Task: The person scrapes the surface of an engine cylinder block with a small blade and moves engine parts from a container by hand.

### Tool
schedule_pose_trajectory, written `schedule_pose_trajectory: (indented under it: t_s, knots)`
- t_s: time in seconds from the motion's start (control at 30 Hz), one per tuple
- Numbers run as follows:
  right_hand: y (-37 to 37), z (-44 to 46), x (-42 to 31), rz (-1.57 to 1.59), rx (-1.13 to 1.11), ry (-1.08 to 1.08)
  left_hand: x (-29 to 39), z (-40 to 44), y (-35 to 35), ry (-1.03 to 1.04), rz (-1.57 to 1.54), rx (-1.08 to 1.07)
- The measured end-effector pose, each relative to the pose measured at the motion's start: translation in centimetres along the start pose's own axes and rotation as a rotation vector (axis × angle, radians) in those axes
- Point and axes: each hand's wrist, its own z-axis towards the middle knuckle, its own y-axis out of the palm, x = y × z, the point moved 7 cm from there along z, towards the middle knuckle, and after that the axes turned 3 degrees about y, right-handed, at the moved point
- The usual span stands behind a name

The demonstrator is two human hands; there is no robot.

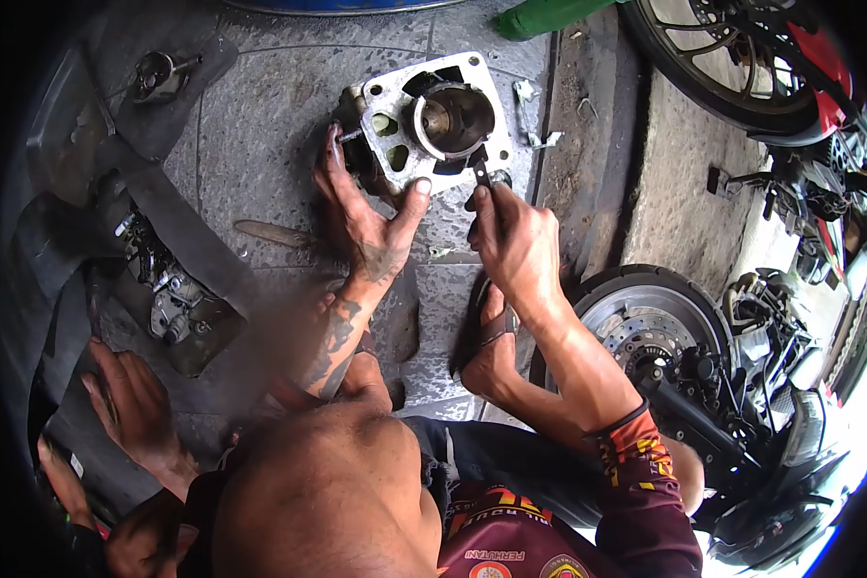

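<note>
A metal engine cylinder block [392,103] is held tilted over the paving, its flat gasket face and round bore turned up. My left hand [366,217] grips its lower left side, thumb on the lower edge and fingers round the side. In my right hand [518,236] is a small dark flat blade, perhaps a scraper [482,173]; its tip touches the face by the bore's lower right rim. The handle is mostly hidden in my fist. A thin wooden-looking strip [275,233] lies on the ground left of my left wrist.
Motorcycle wheels [650,323] and loose parts line the right. Torn gasket-like scraps [528,106] lie right of the block. Dark rubber sheets [178,217] with metal parts [173,303] cover the left, near another person's hand [135,405]. A green tube-like object [549,14] is at the top.
</note>
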Motion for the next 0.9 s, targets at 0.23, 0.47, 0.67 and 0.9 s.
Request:
schedule_pose_trajectory:
  t_s: [0.23,0.47,0.67,0.9]
  knots:
    - [0.0,0.0,0.4,0.020,0.013,0.038,0.0,0.0,0.0,0.031,0.030,-0.001]
    - [0.2,0.0,-0.4,0.014,0.020,-0.014,0.1,0.0,-0.2,-0.013,-0.003,0.001]
    - [1.8,-1.4,-2.3,-0.003,-0.006,-0.094,0.1,-0.1,-0.1,-0.012,0.005,-0.010]
    - [1.1,-0.6,-0.7,0.107,0.001,0.092,-0.3,-0.3,-0.2,-0.042,-0.027,-0.078]
